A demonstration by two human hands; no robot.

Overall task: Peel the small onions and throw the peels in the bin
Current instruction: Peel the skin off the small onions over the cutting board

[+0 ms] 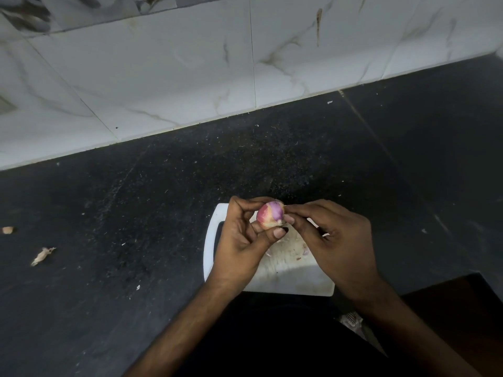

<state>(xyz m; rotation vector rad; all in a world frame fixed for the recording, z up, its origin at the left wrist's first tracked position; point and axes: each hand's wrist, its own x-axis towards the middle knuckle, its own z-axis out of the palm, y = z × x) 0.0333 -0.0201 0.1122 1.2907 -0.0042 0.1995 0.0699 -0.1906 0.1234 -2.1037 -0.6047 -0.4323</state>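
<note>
One small onion was in hand, held up above the white cutting board at the near edge of the dark counter. Its surface showed glossy pink and purple with a pale patch low down, so most of the dry skin looked to be off already. The left hand cradled it, fingers curled behind and thumb pressed under the lower side. The right hand had its fingertips pinched together at the onion's right side, seemingly on a last bit of skin or the tip, though the shred itself was too small to make out.

Scraps of peel lay on the board beneath the hands, and two dry pieces sat well apart to the left on the counter. No bin and no other onions were in view, so how many had been finished could not be told. As a judgement, this onion was nearly peeled; collecting the loose peels and binning them was not yet done.
</note>
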